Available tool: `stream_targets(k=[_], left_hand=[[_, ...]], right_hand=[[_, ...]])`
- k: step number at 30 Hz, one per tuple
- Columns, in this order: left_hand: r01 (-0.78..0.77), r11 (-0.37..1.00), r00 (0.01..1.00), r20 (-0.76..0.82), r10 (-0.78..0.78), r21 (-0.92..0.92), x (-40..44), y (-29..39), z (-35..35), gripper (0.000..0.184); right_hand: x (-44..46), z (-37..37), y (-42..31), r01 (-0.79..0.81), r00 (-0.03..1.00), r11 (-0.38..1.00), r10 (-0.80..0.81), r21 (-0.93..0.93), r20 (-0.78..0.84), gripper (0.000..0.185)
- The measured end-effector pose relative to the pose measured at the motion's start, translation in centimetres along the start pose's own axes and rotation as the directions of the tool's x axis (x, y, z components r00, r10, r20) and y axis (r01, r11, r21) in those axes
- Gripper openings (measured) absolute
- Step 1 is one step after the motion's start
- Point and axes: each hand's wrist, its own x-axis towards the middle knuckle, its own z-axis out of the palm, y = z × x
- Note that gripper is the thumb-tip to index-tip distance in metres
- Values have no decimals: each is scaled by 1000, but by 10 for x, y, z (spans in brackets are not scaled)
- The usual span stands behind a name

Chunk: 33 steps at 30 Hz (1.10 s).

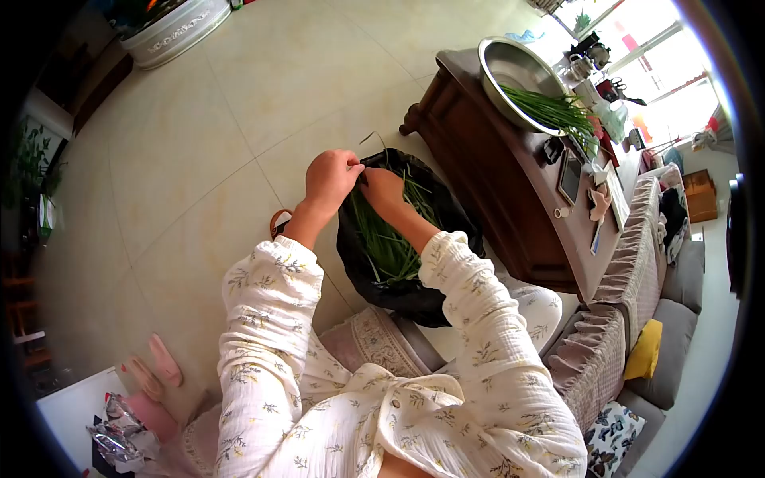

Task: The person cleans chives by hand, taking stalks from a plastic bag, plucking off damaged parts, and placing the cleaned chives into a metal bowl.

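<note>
Bag [388,295] holds greens [389,251]; over its far edge, left hand [332,177] and right hand [383,191] nearly meet, whether grasping anything I cannot tell.

Pink slippers [166,362] on tiled floor [183,207].

On the brown wooden table [478,147], 1 metal bowl [518,65] and 1 phone [569,176].
</note>
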Motion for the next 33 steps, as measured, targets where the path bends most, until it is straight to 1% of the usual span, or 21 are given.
stream_targets(k=[2, 5, 8, 10, 11, 13, 14, 15, 17, 18, 20, 21, 22, 23, 26, 27, 28, 29, 31, 32, 33], left_hand=[[-2, 1000, 1000, -9, 2, -21, 1, 0, -4, 17], [-8, 997, 1000, -15, 7, -72, 0, 1, -6, 17], [-4, 993, 999, -52, -2, -114, 0, 2, -12, 17], [-28, 990, 995, -94, 15, -136, 0, 0, -12, 17], [-24, 989, 996, -86, 12, -145, 0, 0, -11, 17], [-26, 987, 997, -70, 15, -160, 1, 0, -11, 17], [-86, 977, 991, -116, 65, -193, 0, -1, -7, 16], [-89, 975, 992, -105, 69, -202, 0, 0, -3, 16], [-95, 971, 994, -79, 79, -218, 0, 3, 3, 16], [-37, 985, 999, 18, 40, -167, 1, 6, 4, 18], [-59, 980, 998, 24, 65, -192, 1, 5, 12, 18], [-72, 976, 996, 27, 79, -207, 2, 6, 16, 18], [-77, 976, 996, 36, 87, -205, 3, 7, 18, 19], [-79, 968, 994, 50, 94, -238, 4, 8, 21, 19], [-48, 947, 985, 145, 98, -317, 4, 17, 28, 18], [-35, 939, 978, 182, 103, -342, 3, 18, 33, 19], [-19, 930, 970, 219, 106, -367, 2, 19, 38, 19], [4, 900, 958, 260, 122, -436, 1, 17, 48, 20], [67, 824, 927, 340, 157, -563, -2, 17, 65, 23], [170, 771, 883, 442, 157, -614, -5, 16, 73, 23], [278, 711, 828, 537, 164, -646, -10, 27, 72, 23]], right_hand=[[5, 8, -1, -59, 998, 998, 59, -37, 14, 13], [4, 11, 3, -47, 998, 999, 49, -27, 50, 15], [-4, -12, 15, -12, 998, 997, 7, 72, 65, 19], [-10, -46, 23, 4, 993, 967, -34, 256, 113, 21], [-14, -66, 27, 5, 990, 939, -54, 345, 133, 22], [-27, -105, 30, -56, 992, 782, -25, 621, 121, 20], [-35, -129, 29, -53, 994, 726, -27, 686, 105, 15], [-43, -153, 30, 1, 997, 684, -55, 729, 50, 14], [-58, -207, 21, 43, 999, 628, -40, 777, -23, 13], [-66, -231, 20, 47, 999, 615, -16, 787, -48, 11], [-85, -278, 13, 81, 994, 579, 15, 811, -110, 7], [-93, -297, 10, 130, 989, 534, -9, 835, -149, 5], [-102, -315, 7, 172, 979, 535, -1, 828, -203, 6], [-110, -330, 5, 212, 967, 534, 7, 819, -255, 7], [-134, -368, -4, 261, 930, 468, 113, 844, -350, 11], [-138, -373, -7, 314, 895, 452, 152, 835, -418, 15], [-142, -380, -3, 349, 890, 423, 130, 837, -437, 16], [-144, -385, 4, 382, 884, 393, 108, 837, -454, 17], [-143, -380, 13, 340, 893, 370, 163, 865, -420, 18], [-141, -375, 18, 319, 896, 356, 189, 878, -402, 18], [-138, -364, 29, 242, 929, 407, 166, 881, -331, 18]])
